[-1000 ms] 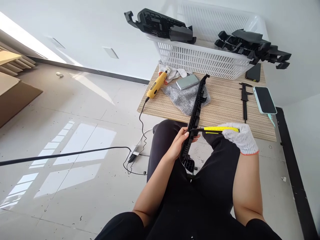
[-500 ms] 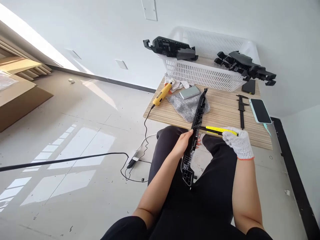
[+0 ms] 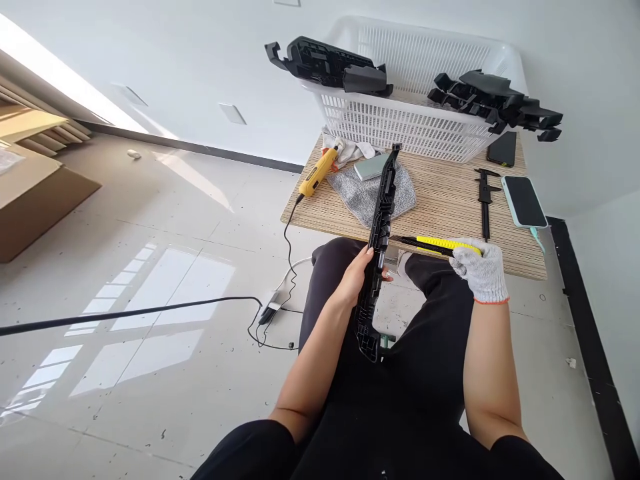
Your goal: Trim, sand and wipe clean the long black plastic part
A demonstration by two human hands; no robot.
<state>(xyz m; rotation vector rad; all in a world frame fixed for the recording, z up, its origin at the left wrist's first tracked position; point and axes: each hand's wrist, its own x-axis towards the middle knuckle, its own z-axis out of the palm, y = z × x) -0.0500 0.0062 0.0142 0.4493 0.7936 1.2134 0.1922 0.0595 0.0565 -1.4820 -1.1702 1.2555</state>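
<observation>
My bare left hand (image 3: pixel 356 272) is wrapped around the middle of a long black plastic part (image 3: pixel 381 230), which is tilted over my lap. Ribs and clips run along its length, and my palm and thumb hide some of it. My right hand (image 3: pixel 480 267), in a white knit glove with an orange cuff, is closed on a yellow and black utility knife (image 3: pixel 440 244). The knife's dark tip points left, just beside the part's right edge. Behind the part's upper end lies a grey cloth (image 3: pixel 357 193) with a grey-green block (image 3: pixel 371 167) on it.
A white plastic basket (image 3: pixel 395 119) at the back carries black plastic assemblies (image 3: pixel 335 67) across its rim. On the wooden table (image 3: pixel 440 200) are a yellow corded tool (image 3: pixel 319 173), a black caliper (image 3: pixel 485 200) and two phones (image 3: pixel 525 202). Cables (image 3: pixel 200 303) cross the floor at left.
The knife has drawn back to the right, its tip moving from over the black part to beside it. The part has turned slightly in my left hand. The camera view has shifted.
</observation>
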